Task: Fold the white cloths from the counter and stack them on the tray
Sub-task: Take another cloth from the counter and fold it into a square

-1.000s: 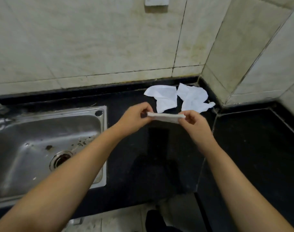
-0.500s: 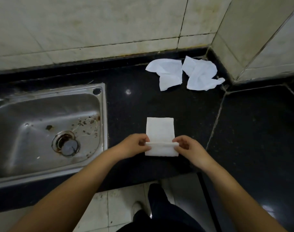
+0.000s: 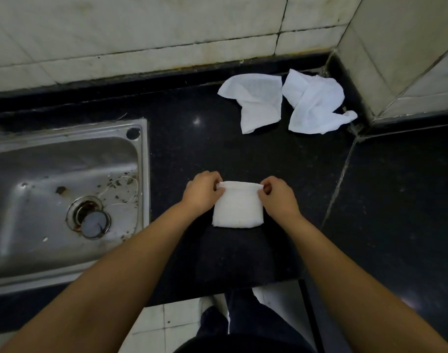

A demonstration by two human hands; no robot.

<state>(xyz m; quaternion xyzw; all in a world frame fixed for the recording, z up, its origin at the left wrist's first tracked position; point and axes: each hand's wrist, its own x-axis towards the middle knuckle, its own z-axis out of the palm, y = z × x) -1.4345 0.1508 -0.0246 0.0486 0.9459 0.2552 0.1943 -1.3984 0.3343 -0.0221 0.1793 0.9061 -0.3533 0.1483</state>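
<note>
A folded white cloth (image 3: 238, 208) lies on the black counter (image 3: 197, 154) near its front edge. My left hand (image 3: 202, 193) pinches its far left corner and my right hand (image 3: 277, 196) pinches its far right corner, holding the doubled edge along the top. Two more white cloths lie crumpled at the back near the wall corner: one (image 3: 256, 100) on the left, the other (image 3: 313, 103) on the right, touching each other. No tray is in view.
A steel sink (image 3: 65, 189) with a drain plug (image 3: 91, 220) is set into the counter on the left. Tiled walls close the back and right corner. The counter continues to the right past a seam. Floor tiles and my legs show below.
The cloth, held stretched in the air a second ago, was laid on the counter. Both hands have carried its near edge over to the far edge, halving it.
</note>
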